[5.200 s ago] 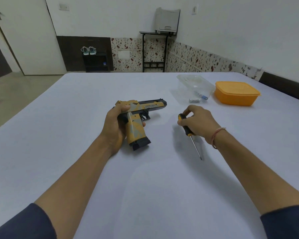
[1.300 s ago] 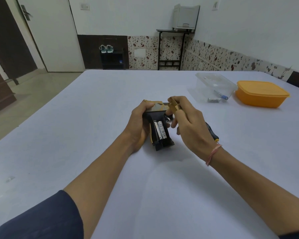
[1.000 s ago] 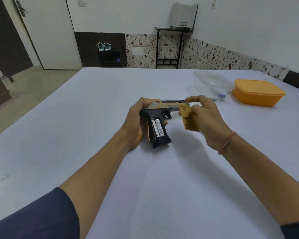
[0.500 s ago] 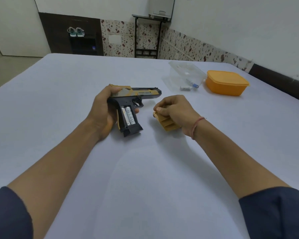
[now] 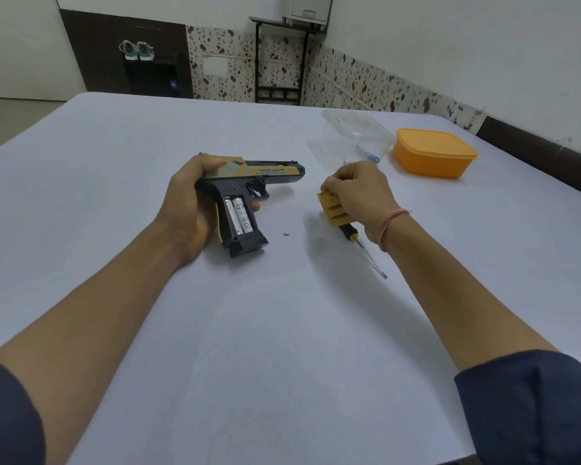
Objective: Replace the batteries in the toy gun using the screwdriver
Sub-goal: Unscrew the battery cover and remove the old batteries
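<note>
Right fingers pinch tan ribbed battery cover, on bench | left fingers grip tan-black plastic toy gun | white cylindrical batteries exposed, left of right fingers, axis near-far

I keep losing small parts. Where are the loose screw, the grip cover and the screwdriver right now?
screw [image 5: 285,234]: head view, middle of the screw.
grip cover [image 5: 332,209]: head view, its ribbed face.
screwdriver [image 5: 371,260]: head view, its metal shaft.

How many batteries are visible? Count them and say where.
3 batteries: two side by side in the toy gun's open grip, one blue-tipped in the clear container; the right hand may hide more.
</note>
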